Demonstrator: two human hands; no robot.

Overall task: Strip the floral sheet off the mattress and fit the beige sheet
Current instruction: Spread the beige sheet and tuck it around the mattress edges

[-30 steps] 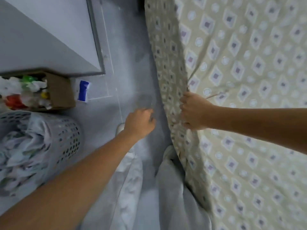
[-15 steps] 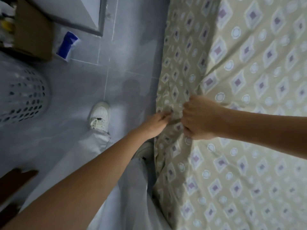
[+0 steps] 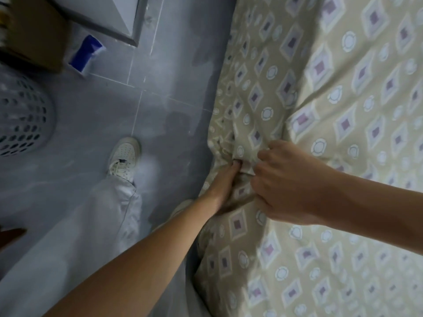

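Beige sheet (image 3: 320, 92) bunched between both hands' grips

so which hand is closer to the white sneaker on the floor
Left. The left hand grips the beige sheet at the bed's floor-side edge, just right of the white sneaker. The right hand grips the sheet farther right, over the bed.
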